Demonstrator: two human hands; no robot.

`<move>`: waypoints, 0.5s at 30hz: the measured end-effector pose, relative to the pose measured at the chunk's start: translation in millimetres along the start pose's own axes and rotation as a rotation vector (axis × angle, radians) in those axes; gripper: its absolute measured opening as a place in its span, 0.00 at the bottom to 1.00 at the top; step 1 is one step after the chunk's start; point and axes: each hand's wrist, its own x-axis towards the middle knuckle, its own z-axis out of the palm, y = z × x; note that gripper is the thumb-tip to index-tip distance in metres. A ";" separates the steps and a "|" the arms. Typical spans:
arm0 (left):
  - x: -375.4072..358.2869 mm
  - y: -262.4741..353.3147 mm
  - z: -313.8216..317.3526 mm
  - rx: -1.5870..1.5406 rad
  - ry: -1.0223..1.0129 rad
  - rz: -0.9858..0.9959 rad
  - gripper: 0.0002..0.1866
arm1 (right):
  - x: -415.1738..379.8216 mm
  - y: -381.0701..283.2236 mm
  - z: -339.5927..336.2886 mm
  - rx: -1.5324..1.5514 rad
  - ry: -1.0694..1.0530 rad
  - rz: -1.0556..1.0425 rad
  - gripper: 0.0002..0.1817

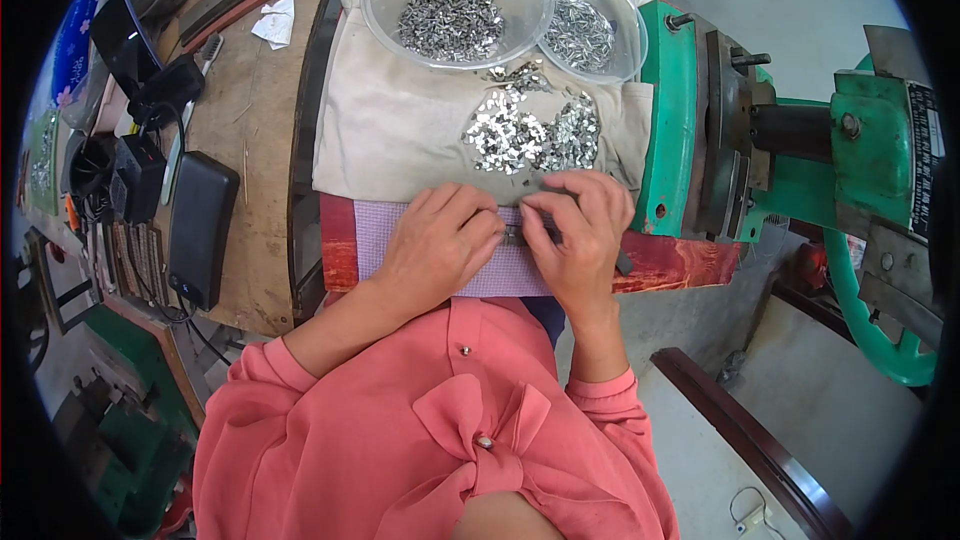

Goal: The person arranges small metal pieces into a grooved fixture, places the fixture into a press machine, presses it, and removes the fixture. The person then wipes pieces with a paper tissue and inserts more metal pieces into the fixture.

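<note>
My left hand (436, 238) and my right hand (580, 232) face each other over a purple checked cloth (378, 225) at the table's front edge. Fingers and thumbs are pinched together on both. A narrow dark metal strip (512, 234) shows in the gap between the fingertips; I cannot tell what small part each hand pinches. A dark bar end (624, 263) sticks out beside my right hand. Just beyond my fingers, piles of small shiny metal pieces (508, 135) lie on a beige cloth (380, 145).
Two clear plastic tubs hold metal bits: a large tub (372, 15) and a smaller tub (640, 35). A green machine (668, 120) stands close on the right. To the left, a wooden bench (262, 110) carries a black power bank (205, 230), a phone (124, 37), cables and a brush (209, 50).
</note>
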 end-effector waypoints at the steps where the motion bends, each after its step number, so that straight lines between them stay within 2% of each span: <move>1: 0.2 -0.1 0.2 0.000 -0.001 -0.001 0.12 | 3.9 -0.8 3.0 -0.039 -0.025 -0.039 0.10; 7: -2.0 -1.9 -4.7 -0.013 -0.022 0.002 0.14 | 17.4 -3.5 12.9 -0.003 -0.123 -0.068 0.09; 12: -9.9 -4.5 -14.6 -0.080 -0.041 -0.098 0.20 | 16.7 0.6 11.4 0.017 -0.137 -0.078 0.09; 15: -13.7 -6.9 -14.9 -0.073 -0.058 -0.096 0.17 | 16.4 1.4 12.1 0.000 -0.131 -0.102 0.10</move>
